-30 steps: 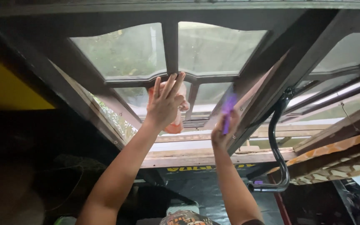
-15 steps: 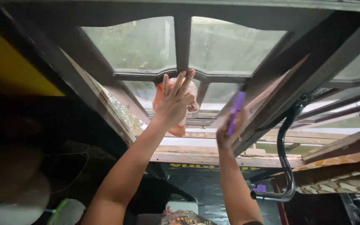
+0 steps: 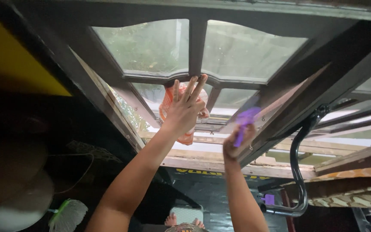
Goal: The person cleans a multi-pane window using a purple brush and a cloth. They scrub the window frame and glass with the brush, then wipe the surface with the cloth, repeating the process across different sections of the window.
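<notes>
My left hand (image 3: 184, 107) presses an orange and white cloth (image 3: 166, 102) flat against a lower glass pane of a dark wooden window (image 3: 196, 43), fingers spread and reaching the middle crossbar. My right hand (image 3: 236, 144) is closed around a purple tool (image 3: 244, 122) with a handle and a wider blurred head, held against the pane next to the window's right frame. Both arms reach up from below.
A bent black metal tube (image 3: 298, 163) hangs at the right beside patterned boards (image 3: 353, 189). A wooden sill (image 3: 237, 165) runs below the window. At lower left lie a white and green brush (image 3: 67, 215) and a pale round object (image 3: 13, 206). Bare feet (image 3: 184, 222) show below.
The view has shifted, so the window sits further right and lower. The purple tool has tilted and its head blurs against the pane. My left hand stays on the cloth.
</notes>
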